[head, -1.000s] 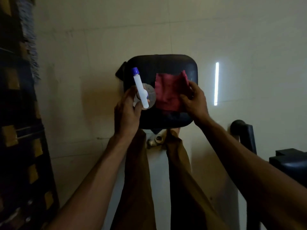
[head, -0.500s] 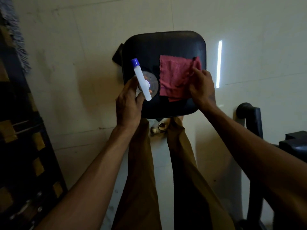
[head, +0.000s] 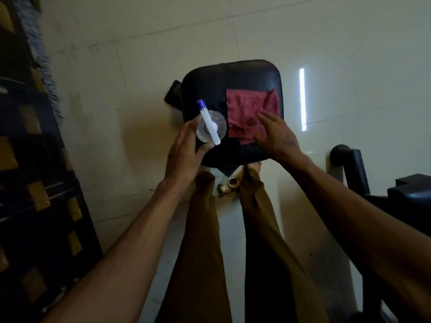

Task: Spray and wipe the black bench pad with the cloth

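The left hand (head: 184,152) was wrapped around a clear spray bottle (head: 211,128), holding it tight. The bottle was seen from the top, with a long white sprayer and a blue tip (head: 200,104) that pointed up and to the left. It was held over the left side of the black bench pad (head: 233,85).

The right hand (head: 276,136) was flat and open, with the fingers (head: 264,118) spread out. It pressed down on the red cloth (head: 248,113) and did not pinch it. The hand covered the lower right corner of the cloth.

The cloth lay spread flat on the right half of the pad, right beside the bottle. Its right edge was close to the right side of the pad.

The pad was square with round corners, dark and a little shiny. Below it stood the person's two legs in brown trousers (head: 203,229).

Under everything was a pale tiled floor (head: 140,54) with thin lines between the tiles. A bright thin strip of light (head: 302,99) lay on the floor just to the right of the pad. The room was dim. On the left was a dark thing with yellow patches (head: 35,183), and a grey fringe (head: 39,50) hung at its top. On the right stood more black gym gear (head: 356,169).
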Tool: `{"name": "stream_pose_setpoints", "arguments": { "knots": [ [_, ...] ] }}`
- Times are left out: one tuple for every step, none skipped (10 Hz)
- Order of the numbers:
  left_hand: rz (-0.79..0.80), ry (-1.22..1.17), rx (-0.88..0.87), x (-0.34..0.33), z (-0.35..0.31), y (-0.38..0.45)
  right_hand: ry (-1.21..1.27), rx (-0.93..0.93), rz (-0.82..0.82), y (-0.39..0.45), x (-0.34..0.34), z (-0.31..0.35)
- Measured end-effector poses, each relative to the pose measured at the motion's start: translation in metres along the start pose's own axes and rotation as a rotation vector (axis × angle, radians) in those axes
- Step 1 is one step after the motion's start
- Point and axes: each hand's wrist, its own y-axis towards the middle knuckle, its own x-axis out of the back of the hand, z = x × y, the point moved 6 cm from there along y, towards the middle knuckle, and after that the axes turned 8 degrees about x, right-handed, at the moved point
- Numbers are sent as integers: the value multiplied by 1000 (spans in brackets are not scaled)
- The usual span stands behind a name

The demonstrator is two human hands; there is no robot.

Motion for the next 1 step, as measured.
{"name": "stream_pose_setpoints", "arguments": {
  "knots": [
    [54, 101, 15, 7, 1, -28, 36, -82, -136, -34, 25, 11]
  ]
}}
